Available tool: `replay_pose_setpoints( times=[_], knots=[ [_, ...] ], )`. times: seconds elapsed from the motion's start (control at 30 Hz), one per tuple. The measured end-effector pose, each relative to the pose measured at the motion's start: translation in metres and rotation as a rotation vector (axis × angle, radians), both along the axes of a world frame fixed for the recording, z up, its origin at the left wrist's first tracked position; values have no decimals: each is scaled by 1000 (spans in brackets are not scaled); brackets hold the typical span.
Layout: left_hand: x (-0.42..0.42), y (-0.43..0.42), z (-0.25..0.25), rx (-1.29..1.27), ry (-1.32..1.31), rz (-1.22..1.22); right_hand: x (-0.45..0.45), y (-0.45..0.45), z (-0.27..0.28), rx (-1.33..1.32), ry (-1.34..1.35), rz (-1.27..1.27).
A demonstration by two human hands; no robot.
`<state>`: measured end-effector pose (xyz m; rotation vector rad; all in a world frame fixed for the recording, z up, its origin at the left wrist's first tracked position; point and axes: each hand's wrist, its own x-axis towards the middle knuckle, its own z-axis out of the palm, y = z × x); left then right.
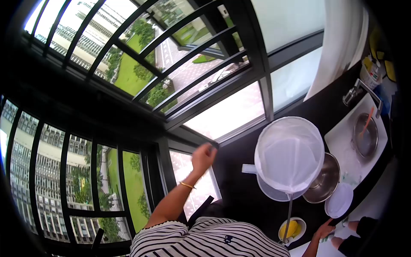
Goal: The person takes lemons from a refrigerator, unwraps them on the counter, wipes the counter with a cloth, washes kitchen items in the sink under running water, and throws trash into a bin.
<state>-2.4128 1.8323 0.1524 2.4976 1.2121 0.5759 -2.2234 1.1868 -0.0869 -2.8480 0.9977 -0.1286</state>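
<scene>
My left hand (pixel 204 158) is raised at the window side of the dark counter, its fingers curled in; whether anything is inside them I cannot make out. Low on the right, my right hand (pixel 324 231) is at the counter's edge with its fingers stretched out, holding nothing that I can see. Nearest to it are a small white bowl (pixel 302 223) with yellow lemons (pixel 292 229) inside and a white plate-like lid (pixel 339 201). Between the hands, a white mesh strainer bag (pixel 291 150) on a round rim sits over a clear handled jug (pixel 266 188), its long metal handle (pixel 289 210) pointing toward me.
A steel bowl (pixel 327 177) stands beside the jug. Further right, the white sink (pixel 338 137) has a faucet (pixel 353 92) and a metal bowl (pixel 367 143) with an orange utensil (pixel 367 120). Barred windows (pixel 145 55) line the left. Another person's dark clothing (pixel 367 226) shows at lower right.
</scene>
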Motion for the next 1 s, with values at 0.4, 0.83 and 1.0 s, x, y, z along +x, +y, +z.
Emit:
replay_pose_setpoints(
  times=[0.4,0.83,1.0],
  knots=[
    [-107,246,252,330,-355,769,5,-1,-5,-120,-199,81],
    [-50,215,292,-591,-1652,429,-1,39,35,8,-113,10],
    [-56,106,275,-465,-1618,314,3,30,28,62,-58,13]
  ],
)
